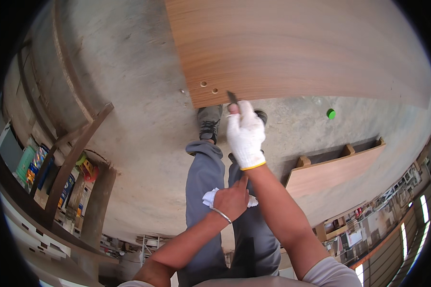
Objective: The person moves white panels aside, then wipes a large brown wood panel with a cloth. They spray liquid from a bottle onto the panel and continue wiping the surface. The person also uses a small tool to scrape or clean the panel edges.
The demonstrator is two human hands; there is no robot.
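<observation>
Here, near the middle of the frame, the right hand [246, 129] wears a white glove [249, 149] and is closed around a small dark tool [232, 97]. The tool's pointy end shows over the low edge of a big brown board [292, 52], which fills the upper right; I can't tell if they touch. Lower down, the bare left hand [231, 203] is curled around a bunched white cloth [209, 197].

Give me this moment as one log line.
right hand: white-gloved, holds dark tool by wood panel, contact unclear | left hand: bare, grips white cloth near right wrist | panel: two round holes
</observation>
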